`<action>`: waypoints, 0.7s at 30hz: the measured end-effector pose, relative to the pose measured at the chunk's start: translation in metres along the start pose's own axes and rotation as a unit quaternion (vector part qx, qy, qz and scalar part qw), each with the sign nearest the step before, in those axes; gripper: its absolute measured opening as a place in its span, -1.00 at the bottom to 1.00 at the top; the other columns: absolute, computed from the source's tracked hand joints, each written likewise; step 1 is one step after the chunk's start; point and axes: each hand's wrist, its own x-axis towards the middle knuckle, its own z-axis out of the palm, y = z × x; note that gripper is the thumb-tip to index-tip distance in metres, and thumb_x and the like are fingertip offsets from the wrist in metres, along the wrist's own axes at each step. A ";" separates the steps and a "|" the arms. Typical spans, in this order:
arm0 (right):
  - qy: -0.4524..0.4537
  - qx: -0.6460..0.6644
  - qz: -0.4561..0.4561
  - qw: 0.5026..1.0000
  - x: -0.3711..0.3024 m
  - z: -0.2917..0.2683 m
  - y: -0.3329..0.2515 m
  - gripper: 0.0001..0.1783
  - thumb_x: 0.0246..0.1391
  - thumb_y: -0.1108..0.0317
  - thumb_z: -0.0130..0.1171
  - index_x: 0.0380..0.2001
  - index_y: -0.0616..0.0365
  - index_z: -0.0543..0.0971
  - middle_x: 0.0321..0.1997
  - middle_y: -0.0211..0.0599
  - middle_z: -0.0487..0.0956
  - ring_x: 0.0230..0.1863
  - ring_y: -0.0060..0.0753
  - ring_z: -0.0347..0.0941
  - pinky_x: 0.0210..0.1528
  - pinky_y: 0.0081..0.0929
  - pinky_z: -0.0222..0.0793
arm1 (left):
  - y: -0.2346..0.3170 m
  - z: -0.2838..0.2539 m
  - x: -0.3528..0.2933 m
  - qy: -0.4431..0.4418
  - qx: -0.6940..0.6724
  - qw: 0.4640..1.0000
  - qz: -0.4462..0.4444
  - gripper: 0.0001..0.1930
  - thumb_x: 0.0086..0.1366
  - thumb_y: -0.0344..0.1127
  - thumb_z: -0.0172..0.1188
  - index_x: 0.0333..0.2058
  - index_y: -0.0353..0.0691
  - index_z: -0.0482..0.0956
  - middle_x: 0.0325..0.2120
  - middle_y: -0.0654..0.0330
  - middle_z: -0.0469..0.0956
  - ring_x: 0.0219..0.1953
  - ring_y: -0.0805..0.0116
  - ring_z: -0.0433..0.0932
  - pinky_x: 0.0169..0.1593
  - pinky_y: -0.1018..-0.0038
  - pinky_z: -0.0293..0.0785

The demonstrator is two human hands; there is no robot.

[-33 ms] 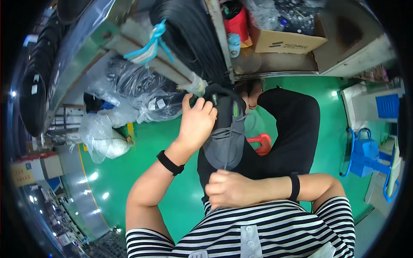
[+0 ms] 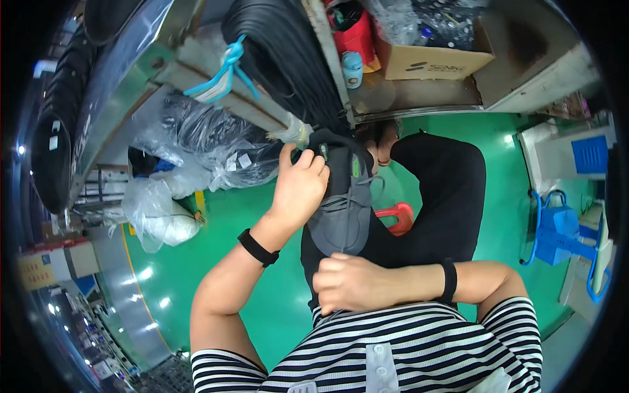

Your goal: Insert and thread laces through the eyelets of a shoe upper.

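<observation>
A dark grey lace-up sneaker (image 2: pixel 339 226) lies over my left thigh, its toe toward my body. Small green tags show beside its opening. My left hand (image 2: pixel 299 187) grips the sneaker's left side near the opening, fingers bent over its edge; the fingertips are partly hidden. Just below the toe, my right hand (image 2: pixel 350 283) is closed in a fist around a grey shoelace (image 2: pixel 343 249). That lace runs from the lacing over the toe into the fist, and a loose end hangs out below the hand.
A metal frame bar tied with blue cord (image 2: pixel 229 69) stands close beyond my left hand. Behind it hang black strips (image 2: pixel 282 52). Clear plastic bags (image 2: pixel 223 141) lie at left. A red stool (image 2: pixel 398 219) shows between my legs. A cardboard box (image 2: pixel 436 63) sits on the shelf ahead.
The view has shifted slightly. My right fist sits a little closer to the sneaker's toe, so less lace shows between them. My left hand keeps its grip.
</observation>
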 end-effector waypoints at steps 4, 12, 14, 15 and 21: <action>-0.039 -0.028 0.027 0.998 -0.013 -0.001 0.000 -0.79 0.08 0.12 0.16 -0.47 -0.02 0.48 -0.48 -0.49 0.34 -0.32 -0.39 0.27 -0.29 -0.39 0.17 | -0.002 0.003 0.012 -0.004 -0.073 0.990 0.122 -0.87 0.04 -0.26 0.27 -0.54 -0.14 0.53 -0.46 0.27 0.45 -0.24 0.26 0.41 -0.05 0.30 0.27; 0.163 0.105 0.306 0.932 -0.023 -0.015 0.007 -0.88 0.13 0.32 0.15 -0.34 0.12 0.50 -0.45 -0.27 0.53 -0.32 -0.19 0.40 -0.20 -0.26 0.32 | 0.001 0.000 0.014 -0.035 -0.214 0.975 -0.043 -0.76 0.03 -0.19 0.35 -0.46 -0.20 0.53 -0.44 0.20 0.45 -0.23 0.15 0.41 -0.10 0.28 0.31; 0.177 0.125 0.304 0.928 -0.031 -0.028 0.012 -0.87 0.14 0.42 0.10 -0.23 0.14 0.47 -0.45 -0.29 0.54 -0.31 -0.29 0.47 -0.20 -0.38 0.38 | -0.002 -0.015 0.013 -0.077 -0.298 0.943 -0.128 -0.70 -0.04 -0.17 0.41 -0.40 -0.18 0.52 -0.41 0.18 0.44 -0.17 0.17 0.43 -0.05 0.27 0.32; 0.164 0.188 0.350 0.903 -0.038 -0.038 0.012 -0.85 0.15 0.44 0.08 -0.20 0.15 0.46 -0.45 -0.32 0.54 -0.34 -0.38 0.48 -0.22 -0.43 0.38 | -0.004 -0.016 0.008 -0.087 -0.316 0.933 -0.147 -0.67 -0.08 -0.22 0.43 -0.36 -0.16 0.53 -0.38 0.16 0.44 -0.15 0.19 0.45 0.02 0.22 0.30; 0.246 0.364 0.391 0.809 -0.067 -0.040 0.043 -0.84 0.20 0.50 0.04 -0.16 0.26 0.45 -0.42 -0.40 0.62 -0.32 -0.63 0.50 -0.14 -0.61 0.35 | 0.016 -0.006 0.007 0.050 -0.095 0.994 -0.024 -0.81 -0.04 -0.39 0.33 -0.42 -0.14 0.50 -0.46 0.22 0.43 -0.29 0.21 0.46 -0.05 0.23 0.25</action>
